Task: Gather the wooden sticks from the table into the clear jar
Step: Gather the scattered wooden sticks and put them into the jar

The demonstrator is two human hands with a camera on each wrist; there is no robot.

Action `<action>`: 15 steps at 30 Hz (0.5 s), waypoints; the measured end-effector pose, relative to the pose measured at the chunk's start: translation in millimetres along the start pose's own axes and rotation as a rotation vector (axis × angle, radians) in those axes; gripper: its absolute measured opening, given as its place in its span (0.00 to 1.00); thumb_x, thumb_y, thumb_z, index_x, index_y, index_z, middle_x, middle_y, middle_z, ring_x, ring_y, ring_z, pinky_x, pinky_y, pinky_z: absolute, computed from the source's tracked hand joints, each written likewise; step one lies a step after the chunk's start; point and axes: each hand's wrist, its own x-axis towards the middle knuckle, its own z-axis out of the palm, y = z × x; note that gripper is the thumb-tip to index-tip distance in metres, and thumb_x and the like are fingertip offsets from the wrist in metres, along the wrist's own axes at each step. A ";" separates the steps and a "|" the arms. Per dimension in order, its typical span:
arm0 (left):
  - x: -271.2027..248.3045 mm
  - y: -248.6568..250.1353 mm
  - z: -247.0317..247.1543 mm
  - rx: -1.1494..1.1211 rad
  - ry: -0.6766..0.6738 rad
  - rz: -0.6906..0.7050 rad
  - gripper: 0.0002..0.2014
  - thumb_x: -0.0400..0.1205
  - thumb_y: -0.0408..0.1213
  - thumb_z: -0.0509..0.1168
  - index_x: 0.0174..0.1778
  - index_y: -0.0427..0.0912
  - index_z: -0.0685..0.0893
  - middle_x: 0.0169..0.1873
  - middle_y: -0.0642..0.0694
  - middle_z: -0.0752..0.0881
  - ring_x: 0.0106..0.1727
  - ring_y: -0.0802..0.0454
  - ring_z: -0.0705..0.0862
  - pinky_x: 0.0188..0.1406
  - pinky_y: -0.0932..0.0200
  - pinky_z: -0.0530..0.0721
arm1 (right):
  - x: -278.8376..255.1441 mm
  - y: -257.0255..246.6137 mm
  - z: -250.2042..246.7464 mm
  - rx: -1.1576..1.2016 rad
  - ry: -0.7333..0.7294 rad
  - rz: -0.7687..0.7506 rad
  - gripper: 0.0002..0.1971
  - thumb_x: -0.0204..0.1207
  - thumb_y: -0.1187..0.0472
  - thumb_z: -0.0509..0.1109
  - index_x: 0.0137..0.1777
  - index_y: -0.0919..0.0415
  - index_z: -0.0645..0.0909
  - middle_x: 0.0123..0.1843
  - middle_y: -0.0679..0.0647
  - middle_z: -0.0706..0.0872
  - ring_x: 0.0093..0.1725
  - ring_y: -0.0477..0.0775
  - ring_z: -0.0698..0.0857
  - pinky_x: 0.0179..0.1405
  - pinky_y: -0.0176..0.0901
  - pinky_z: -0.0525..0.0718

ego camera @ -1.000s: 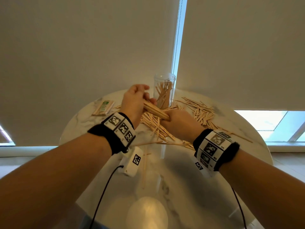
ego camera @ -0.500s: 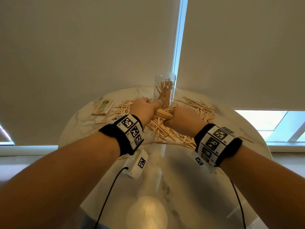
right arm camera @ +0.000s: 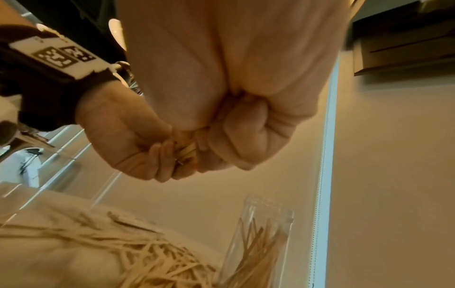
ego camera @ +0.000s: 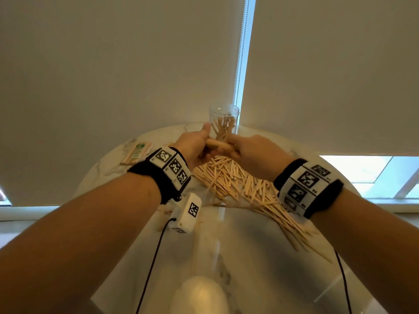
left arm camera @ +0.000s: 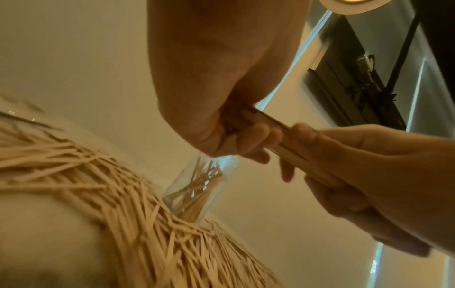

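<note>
A bundle of wooden sticks (ego camera: 218,144) is held level just in front of the clear jar (ego camera: 223,114). My left hand (ego camera: 196,148) grips its left end and my right hand (ego camera: 249,155) grips its right end. The left wrist view shows the bundle (left arm camera: 278,124) running between both curled hands, above the jar (left arm camera: 221,167). In the right wrist view the stick ends (right arm camera: 187,152) show between the fingers. The jar (right arm camera: 265,218) stands upright with several sticks inside. A big loose pile of sticks (ego camera: 235,180) lies on the table below my hands.
The round marble table (ego camera: 238,257) stands against drawn window blinds. A small packet of sticks (ego camera: 136,151) lies at the table's far left. A white tagged box (ego camera: 188,214) with a black cable hangs under my left wrist. A lamp's reflection (ego camera: 199,295) shines near the front edge.
Both hands have lifted the bundle off the pile and carried it up and back toward the jar. The left hand now grips the bundle's left end.
</note>
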 end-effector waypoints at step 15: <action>146.1 26.3 18.0 0.532 0.033 0.086 0.60 0.66 0.43 0.85 0.87 0.48 0.51 0.73 0.38 0.75 0.66 0.39 0.79 0.66 0.44 0.82 | 203.4 78.6 -50.0 -0.643 -0.358 0.215 0.11 0.85 0.59 0.64 0.58 0.62 0.86 0.54 0.53 0.89 0.54 0.56 0.84 0.45 0.43 0.76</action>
